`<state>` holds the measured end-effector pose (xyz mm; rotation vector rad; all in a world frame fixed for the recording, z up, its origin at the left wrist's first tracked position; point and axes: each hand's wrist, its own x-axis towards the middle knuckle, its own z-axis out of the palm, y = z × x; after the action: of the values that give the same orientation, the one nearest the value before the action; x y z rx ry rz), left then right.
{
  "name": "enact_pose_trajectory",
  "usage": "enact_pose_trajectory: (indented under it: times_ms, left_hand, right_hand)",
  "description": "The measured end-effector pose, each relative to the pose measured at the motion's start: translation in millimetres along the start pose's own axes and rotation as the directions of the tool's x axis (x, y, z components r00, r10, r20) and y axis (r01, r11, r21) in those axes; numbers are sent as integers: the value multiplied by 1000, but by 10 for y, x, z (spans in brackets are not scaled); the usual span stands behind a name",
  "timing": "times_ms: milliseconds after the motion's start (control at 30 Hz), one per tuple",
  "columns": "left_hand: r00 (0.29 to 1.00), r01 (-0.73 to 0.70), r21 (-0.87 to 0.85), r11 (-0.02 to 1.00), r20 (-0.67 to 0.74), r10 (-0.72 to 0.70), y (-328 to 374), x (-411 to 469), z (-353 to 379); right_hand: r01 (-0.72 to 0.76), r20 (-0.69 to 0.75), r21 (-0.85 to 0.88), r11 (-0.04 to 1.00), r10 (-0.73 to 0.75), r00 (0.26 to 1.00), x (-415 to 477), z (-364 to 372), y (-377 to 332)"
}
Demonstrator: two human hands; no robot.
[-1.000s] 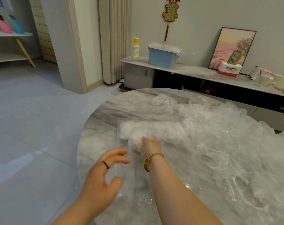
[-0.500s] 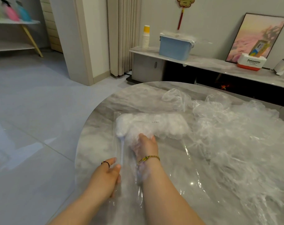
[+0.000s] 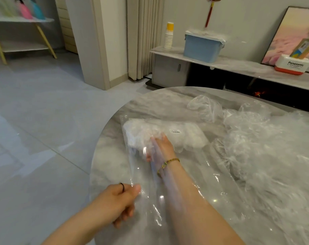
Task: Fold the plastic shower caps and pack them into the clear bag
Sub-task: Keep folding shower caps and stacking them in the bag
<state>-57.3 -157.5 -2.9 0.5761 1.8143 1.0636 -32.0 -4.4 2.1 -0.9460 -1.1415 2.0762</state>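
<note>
Right arm is deep in the long clear plastic bag (image 3: 141, 174), film wrapped round my forearm. My right hand (image 3: 160, 147) is at the far end, flat against the white wad of folded plastic shower caps (image 3: 141, 131). The fingers look stretched out and pressing rather than gripping, though their tips are lost in the crinkled plastic. I reckon that's the point of going in this far: packing the folded ones tight against the closed end leaves room for more.

Left hand (image 3: 118, 200), near the table's edge, pinches the bag's open end between the thumb and curled fingers, black ring showing. The pull towards me draws the film taut, so the sleeve doesn't bunch up round my arm or slide away across the round grey marble table (image 3: 111, 165).

The bag lies flat with its white barcode label (image 3: 175, 131) facing up, just beyond my fingertips, and the packed caps fill only that far stretch; the rest holds just my arm.

To the right, touching the bag's side, sits the big heap of loose, unfolded clear shower caps (image 3: 264, 138), within easy reach of the right hand. Judging by its size, plenty of folding lies ahead. Next comes easing the arm out without dragging the wad back, with the left hand's pinch anchoring the mouth.
</note>
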Motion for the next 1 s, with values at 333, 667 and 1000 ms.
enact_pose_trajectory:
  times_ms: [333,667,1000]
  left_hand:
    - [822,-240,4,971,-532,205,620,927,-764]
    - [945,-173,29,984,-276,174,565,1512,-733]
    - [967,-212,-86,973,-162,196,503,1426,-749]
  right_hand:
    - [-53,90,-281,958,81,993,-76,-122,149]
    - [-47,129,-270,962,84,988,-17,61,155]
    - [-122,91,-384,915,169,981,220,224,116]
